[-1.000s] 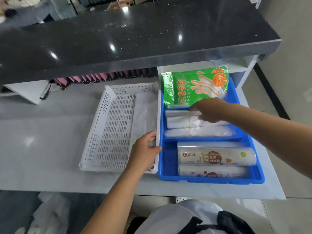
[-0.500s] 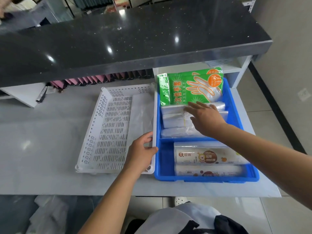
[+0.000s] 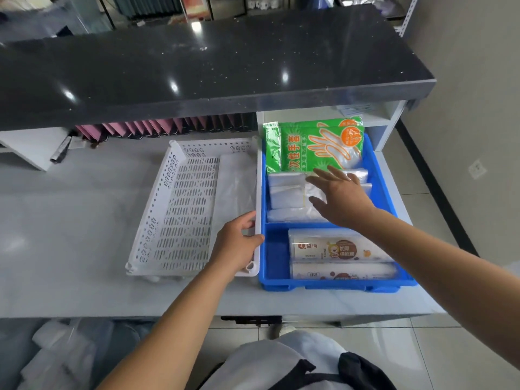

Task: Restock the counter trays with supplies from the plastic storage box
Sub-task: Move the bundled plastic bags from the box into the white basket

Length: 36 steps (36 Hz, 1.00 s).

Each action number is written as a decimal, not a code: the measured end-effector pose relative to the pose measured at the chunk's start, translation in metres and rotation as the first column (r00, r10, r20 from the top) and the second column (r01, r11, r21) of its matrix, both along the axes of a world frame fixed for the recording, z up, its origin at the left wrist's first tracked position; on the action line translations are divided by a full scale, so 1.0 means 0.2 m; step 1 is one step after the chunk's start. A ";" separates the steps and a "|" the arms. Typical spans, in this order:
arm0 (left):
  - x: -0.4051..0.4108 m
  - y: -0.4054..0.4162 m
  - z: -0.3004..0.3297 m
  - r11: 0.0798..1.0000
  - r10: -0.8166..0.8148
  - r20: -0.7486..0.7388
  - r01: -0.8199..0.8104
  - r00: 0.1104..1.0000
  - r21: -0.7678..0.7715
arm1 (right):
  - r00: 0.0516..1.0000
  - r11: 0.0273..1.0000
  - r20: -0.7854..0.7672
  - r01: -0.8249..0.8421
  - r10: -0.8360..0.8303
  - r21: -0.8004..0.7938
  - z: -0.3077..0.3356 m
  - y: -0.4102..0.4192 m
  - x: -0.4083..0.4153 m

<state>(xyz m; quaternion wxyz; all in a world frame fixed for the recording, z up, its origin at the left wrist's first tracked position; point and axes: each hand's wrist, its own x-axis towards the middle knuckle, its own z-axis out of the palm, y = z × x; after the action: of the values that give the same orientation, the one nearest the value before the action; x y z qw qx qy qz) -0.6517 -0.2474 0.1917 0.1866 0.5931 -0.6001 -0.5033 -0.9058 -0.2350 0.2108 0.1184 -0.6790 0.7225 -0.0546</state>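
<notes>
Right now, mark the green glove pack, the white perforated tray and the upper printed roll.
green glove pack (image 3: 315,147), head view, printed front face.
white perforated tray (image 3: 183,209), head view, slotted floor.
upper printed roll (image 3: 337,246), head view, label at mid-length.

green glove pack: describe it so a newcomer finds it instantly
Start at the blue tray on the right of the pale counter, beside the white perforated tray. The green glove pack stands propped against the blue tray's far wall, behind the clear bag bundles. It is the only bright green item, printed with a hand outline and an orange circle.
</notes>
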 end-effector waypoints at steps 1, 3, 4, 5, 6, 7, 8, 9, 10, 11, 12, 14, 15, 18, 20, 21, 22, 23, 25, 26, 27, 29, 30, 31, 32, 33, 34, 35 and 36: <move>0.01 -0.01 0.00 0.999 -0.031 0.002 0.031 1.000 -0.012 | 1.000 1.000 0.014 0.005 -0.005 -0.023 0.02 0.03 0.03; 0.03 -0.03 0.01 0.997 -0.080 -0.029 0.080 0.996 0.006 | 0.998 0.999 0.053 0.023 -0.022 -0.035 0.07 0.09 0.09; 0.04 -0.04 0.02 0.994 -0.096 -0.060 0.098 0.994 0.036 | 0.997 0.999 0.067 0.031 -0.029 -0.031 0.10 0.12 0.12; 0.06 -0.05 0.04 0.991 -0.114 -0.079 0.119 0.990 0.060 | 0.996 0.999 0.078 0.036 -0.034 -0.030 0.13 0.15 0.16; 0.08 -0.05 0.06 0.988 -0.136 -0.077 0.141 0.988 0.065 | 0.995 0.999 0.089 0.038 -0.035 -0.036 0.16 0.17 0.20; 0.11 -0.05 0.09 0.985 -0.163 -0.062 0.166 0.985 0.048 | 0.994 0.998 0.104 0.040 -0.035 -0.047 0.20 0.19 0.25; 0.15 -0.05 0.12 0.983 -0.185 -0.049 0.186 0.982 0.010 | 0.991 0.997 0.130 0.042 -0.034 -0.065 0.24 0.21 0.30; 0.20 -0.03 0.15 0.979 -0.200 -0.036 0.198 0.979 -0.047 | 0.986 0.995 0.165 0.043 -0.028 -0.091 0.28 0.23 0.36; 0.27 -0.01 0.18 0.973 -0.204 -0.018 0.201 0.979 -0.111 | 0.978 0.991 0.208 0.042 -0.015 -0.125 0.31 0.24 0.44; 0.34 0.02 0.22 0.964 -0.195 0.007 0.193 0.981 -0.184 | 0.967 0.986 0.253 0.040 0.002 -0.162 0.34 0.26 0.52; 0.43 0.06 0.24 0.949 -0.170 0.029 0.172 0.985 -0.263 | 0.955 0.980 0.296 0.037 0.022 -0.195 0.37 0.27 0.61; 0.63 0.16 0.27 0.910 -0.094 0.059 0.110 0.994 -0.400 | 0.931 0.972 0.359 0.017 0.069 -0.232 0.40 0.30 0.82; 0.73 0.22 0.27 0.897 -0.059 0.061 0.079 0.996 -0.436 | 0.921 0.970 0.377 -0.002 0.096 -0.242 0.41 0.32 0.93; 1.07 0.40 0.19 0.912 0.065 -0.020 -0.067 0.998 -0.405 | 0.907 0.969 0.394 -0.057 0.151 -0.241 0.35 0.40 1.29; 1.31 0.52 0.12 0.925 0.177 -0.044 -0.181 0.983 -0.333 | 0.905 0.974 0.390 -0.099 0.173 -0.203 0.29 0.47 1.52; 1.43 0.59 0.08 0.926 0.229 -0.033 -0.228 0.973 -0.300 | 0.904 0.976 0.381 -0.140 0.194 -0.164 0.25 0.51 1.63; 1.54 0.66 0.04 0.923 0.278 -0.004 -0.269 0.961 -0.274 | 0.902 0.975 0.369 -0.194 0.222 -0.110 0.21 0.56 1.73; 1.65 0.73 0.00 0.918 0.323 0.039 -0.303 0.946 -0.258 | 0.899 0.966 0.356 -0.254 0.254 -0.047 0.16 0.60 1.82; 1.84 0.87 -0.07 0.898 0.402 0.116 -0.367 0.908 -0.244 | 0.890 0.927 0.318 -0.367 0.326 0.075 0.07 0.65 1.98; 1.92 0.94 -0.11 0.887 0.437 0.139 -0.400 0.889 -0.230 | 0.884 0.903 0.298 -0.411 0.361 0.127 0.03 0.67 2.05; 2.00 1.01 -0.15 0.874 0.473 0.159 -0.438 0.867 -0.210 | 0.876 0.878 0.281 -0.447 0.392 0.171 0.00 0.69 2.13; 2.12 1.15 -0.22 0.840 0.541 0.185 -0.516 0.821 -0.169 | 0.858 0.832 0.258 -0.502 0.444 0.238 -0.05 0.71 2.26; 2.17 1.21 -0.26 0.824 0.566 0.185 -0.548 0.803 -0.143 | 0.848 0.813 0.255 -0.523 0.464 0.258 -0.06 0.71 2.32; 2.22 1.27 -0.28 0.809 0.587 0.176 -0.577 0.790 -0.109 | 0.838 0.795 0.260 -0.541 0.480 0.273 -0.07 0.72 2.39; 2.26 1.32 -0.30 0.794 0.607 0.153 -0.604 0.780 -0.075 | 0.828 0.779 0.269 -0.557 0.492 0.288 -0.07 0.72 2.44; 2.30 1.36 -0.32 0.778 0.627 0.127 -0.626 0.769 -0.051 | 0.817 0.762 0.281 -0.573 0.503 0.302 -0.07 0.72 2.50; 2.33 1.40 -0.34 0.764 0.644 0.110 -0.644 0.757 -0.046 | 0.806 0.744 0.289 -0.590 0.517 0.314 -0.06 0.72 2.55; 2.36 1.44 -0.36 0.751 0.659 0.111 -0.659 0.744 -0.047 | 0.795 0.729 0.294 -0.605 0.531 0.321 -0.06 0.70 2.60; 2.39 1.46 -0.37 0.733 0.678 0.118 -0.679 0.726 -0.038 | 0.785 0.717 0.294 -0.618 0.545 0.322 -0.05 0.69 2.65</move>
<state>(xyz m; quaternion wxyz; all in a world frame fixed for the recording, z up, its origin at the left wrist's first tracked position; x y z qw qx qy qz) -0.1744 0.0447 0.1174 0.3177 0.8019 -0.3506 -0.3649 -0.3758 -0.0971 0.2015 0.3301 -0.8248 0.4530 0.0743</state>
